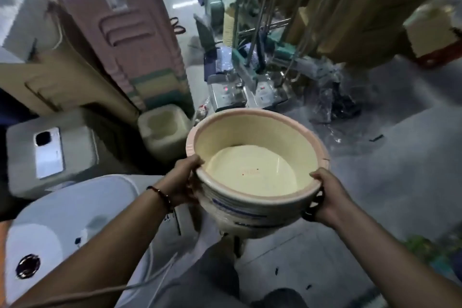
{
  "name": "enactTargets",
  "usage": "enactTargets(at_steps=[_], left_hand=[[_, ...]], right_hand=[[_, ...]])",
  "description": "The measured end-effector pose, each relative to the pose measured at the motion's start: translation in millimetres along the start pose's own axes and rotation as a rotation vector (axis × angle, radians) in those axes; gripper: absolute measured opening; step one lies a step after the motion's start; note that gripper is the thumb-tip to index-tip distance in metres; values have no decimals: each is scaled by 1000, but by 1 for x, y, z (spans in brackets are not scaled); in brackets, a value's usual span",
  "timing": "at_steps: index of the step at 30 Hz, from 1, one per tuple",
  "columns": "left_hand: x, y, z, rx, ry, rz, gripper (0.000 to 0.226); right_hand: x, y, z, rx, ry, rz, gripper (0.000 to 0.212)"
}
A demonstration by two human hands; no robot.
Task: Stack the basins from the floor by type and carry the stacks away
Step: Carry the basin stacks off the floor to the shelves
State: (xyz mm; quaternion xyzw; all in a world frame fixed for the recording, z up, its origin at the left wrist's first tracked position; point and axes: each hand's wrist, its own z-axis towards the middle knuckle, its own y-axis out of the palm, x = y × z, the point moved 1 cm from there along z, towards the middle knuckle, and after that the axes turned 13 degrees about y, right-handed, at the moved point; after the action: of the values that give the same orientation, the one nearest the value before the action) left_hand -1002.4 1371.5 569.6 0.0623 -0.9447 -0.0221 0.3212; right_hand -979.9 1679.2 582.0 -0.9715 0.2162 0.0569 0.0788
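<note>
A stack of basins (257,172) is held above the grey floor (400,157) in front of the person, off the ground and roughly level. The top basin is round, smooth plastic, cream inside with a pale pink rim. Small red marks sit on its flat bottom; they are too blurred to read. The outer walls of the nested basins below show as tight ridged bands, with blue printed strips whose lettering is not legible.

The left hand (182,182) grasps the near-left rim, thumb over the lip and fingers curled under the stack. A thin red and dark cord bracelet (160,194) circles that wrist. The right hand (327,195) grasps the near-right rim in the same manner, thumb on the lip; a dark loop shows just under this hand against the stack wall.

To the left, a phone (48,152) with a glossy silver back and a dark square camera block lies flat on a grey rounded box (75,147). Beside it stands a cream, square, open tub (162,127). A tall pink ribbed case (120,33) stands behind. A white round-cornered surface (62,227) lies at lower left, with a thin cable (150,280) across it.
</note>
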Motion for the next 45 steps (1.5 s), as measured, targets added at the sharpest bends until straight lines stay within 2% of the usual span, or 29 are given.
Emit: enactTargets(at_steps=[1, 4, 6, 9, 12, 16, 19, 20, 23, 28, 32, 34, 38, 40, 42, 45], left_hand=[[6, 0, 18, 19, 11, -20, 21], [13, -3, 72, 72, 69, -95, 47], [2, -7, 116, 154, 91, -123, 56], [-22, -3, 172, 283, 113, -209, 40], [-52, 0, 231, 374, 86, -242, 55], [-97, 7, 285, 448, 26, -79, 61], [-125, 18, 301, 516, 18, -9, 42], [-134, 20, 305, 557, 40, -1, 40], [-148, 24, 313, 630, 78, 32, 44], [-148, 23, 316, 654, 56, 69, 47], [-142, 18, 311, 589, -32, 76, 44], [-136, 17, 303, 529, -48, 198, 40], [-105, 9, 267, 413, 39, 486, 72], [-70, 0, 234, 363, 78, 680, 91], [-24, -10, 193, 348, 118, 871, 96], [60, -19, 121, 364, 234, 1067, 90]], right_hand=[[-18, 11, 15, 0, -3, -26, 23], [-60, 43, 57, -41, -32, -62, 10], [-79, 62, 98, -87, -46, -72, 9], [-98, 85, 161, -139, -80, -85, 15], [-107, 105, 234, -132, -74, -107, 27], [-106, 112, 317, -29, -72, -171, 40], [-99, 107, 353, 46, -79, -321, 54], [-98, 106, 360, 55, -102, -355, 51], [-100, 105, 370, 68, -105, -418, 21], [-108, 102, 367, 67, -73, -558, 13], [-121, 104, 354, 56, 40, -709, 27], [-129, 104, 343, 102, 37, -846, 36], [-160, 116, 288, 208, -236, -1161, 69], [-179, 130, 240, 203, -385, -1319, 74], [-195, 148, 171, 214, -539, -1437, 72], [-215, 178, 67, 183, -736, -1522, 73]])
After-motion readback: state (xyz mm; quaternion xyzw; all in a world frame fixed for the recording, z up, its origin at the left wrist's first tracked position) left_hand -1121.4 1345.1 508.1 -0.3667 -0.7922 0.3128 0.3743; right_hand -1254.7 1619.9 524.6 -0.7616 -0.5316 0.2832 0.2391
